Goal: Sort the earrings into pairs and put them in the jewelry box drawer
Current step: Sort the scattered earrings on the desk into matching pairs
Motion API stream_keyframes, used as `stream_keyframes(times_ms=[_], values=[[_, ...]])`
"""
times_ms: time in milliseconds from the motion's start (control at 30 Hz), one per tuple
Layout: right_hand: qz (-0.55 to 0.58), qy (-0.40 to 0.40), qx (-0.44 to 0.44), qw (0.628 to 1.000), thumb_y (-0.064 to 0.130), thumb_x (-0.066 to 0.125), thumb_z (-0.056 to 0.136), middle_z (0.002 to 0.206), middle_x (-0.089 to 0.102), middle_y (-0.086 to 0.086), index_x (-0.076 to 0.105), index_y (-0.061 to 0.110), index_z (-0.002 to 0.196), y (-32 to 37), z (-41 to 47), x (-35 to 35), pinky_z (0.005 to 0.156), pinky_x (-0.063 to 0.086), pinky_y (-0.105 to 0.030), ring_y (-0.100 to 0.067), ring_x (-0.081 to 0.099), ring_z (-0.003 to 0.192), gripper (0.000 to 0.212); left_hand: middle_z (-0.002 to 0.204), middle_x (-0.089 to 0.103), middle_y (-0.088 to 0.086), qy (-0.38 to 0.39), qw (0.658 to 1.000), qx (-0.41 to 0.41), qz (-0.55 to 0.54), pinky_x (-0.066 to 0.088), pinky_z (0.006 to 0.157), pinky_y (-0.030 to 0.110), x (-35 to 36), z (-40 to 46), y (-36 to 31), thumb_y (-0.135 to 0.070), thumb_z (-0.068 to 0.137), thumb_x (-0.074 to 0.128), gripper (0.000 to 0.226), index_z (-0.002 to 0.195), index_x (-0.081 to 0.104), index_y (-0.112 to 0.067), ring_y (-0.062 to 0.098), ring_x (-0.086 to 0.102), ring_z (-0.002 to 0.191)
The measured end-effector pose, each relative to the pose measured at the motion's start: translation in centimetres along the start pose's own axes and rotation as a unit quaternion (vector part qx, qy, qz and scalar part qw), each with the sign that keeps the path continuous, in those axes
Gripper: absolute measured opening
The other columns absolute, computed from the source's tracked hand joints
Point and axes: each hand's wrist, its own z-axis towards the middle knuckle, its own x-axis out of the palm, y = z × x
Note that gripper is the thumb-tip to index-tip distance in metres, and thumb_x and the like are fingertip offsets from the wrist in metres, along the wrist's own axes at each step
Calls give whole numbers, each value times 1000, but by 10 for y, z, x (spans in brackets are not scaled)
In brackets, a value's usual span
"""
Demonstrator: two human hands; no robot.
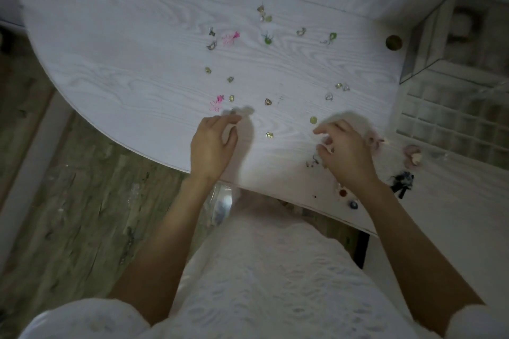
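Observation:
Several small earrings lie scattered on the white table [115,44]: a pink one [230,38] far up, a second pink one [217,102] nearer, a green one [267,39], a gold triangle [268,102] and a gold stud [269,135] between my hands. My left hand [213,143] hovers above the table with fingers loosely curled; its fingertips are just below a tiny earring [232,111]. My right hand [344,151] has its fingers curled near a round yellow-green earring [313,119]; whether it pinches anything is unclear. The clear jewelry box [429,44] stands at the right.
A compartmented clear drawer tray [451,121] lies at the right, next to the box. Pink scrunchies [412,155], a dark hair tie [402,180] and small items sit near the table's front edge. A round brass knob [394,42] lies by the box.

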Motion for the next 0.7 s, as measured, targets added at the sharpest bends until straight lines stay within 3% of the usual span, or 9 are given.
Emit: stream_keyframes(times_ms=[133,233,400,567,700], values=[[-24,37,-49,998,8,57,85,116,57,-7,60,13,112,15,49,20,87,42,-32,-26,49,108,27,109,67,-3,-63,993,-94,-42,45,82,30,-8,30,26,-20,88,56,25,111,63,-19,20,56,101],[-36,32,-92,995,4,56,83,111,59,-11,62,9,109,33,79,40,89,39,-33,-31,47,106,28,109,66,0,-41,990,-127,-44,48,82,34,-9,51,33,-35,86,60,31,113,61,-20,19,57,97],[-42,-14,-146,988,1,55,84,111,60,-13,62,5,110,64,128,52,90,44,-38,-31,50,106,27,109,59,12,43,994,-102,-3,45,84,32,-4,65,40,-19,82,64,29,111,64,-16,29,56,98],[-66,10,-210,975,0,49,88,131,54,-11,55,5,124,89,192,55,104,37,-39,-27,46,123,37,99,59,7,35,994,-103,-17,48,77,34,-3,66,48,-15,84,62,16,99,68,-17,25,56,87],[-95,38,-228,968,-1,45,91,139,47,-10,49,7,131,109,232,63,110,28,-33,-26,39,131,41,94,59,6,30,994,-103,-8,44,73,28,-8,70,48,-18,82,66,10,92,66,-14,22,54,85]])
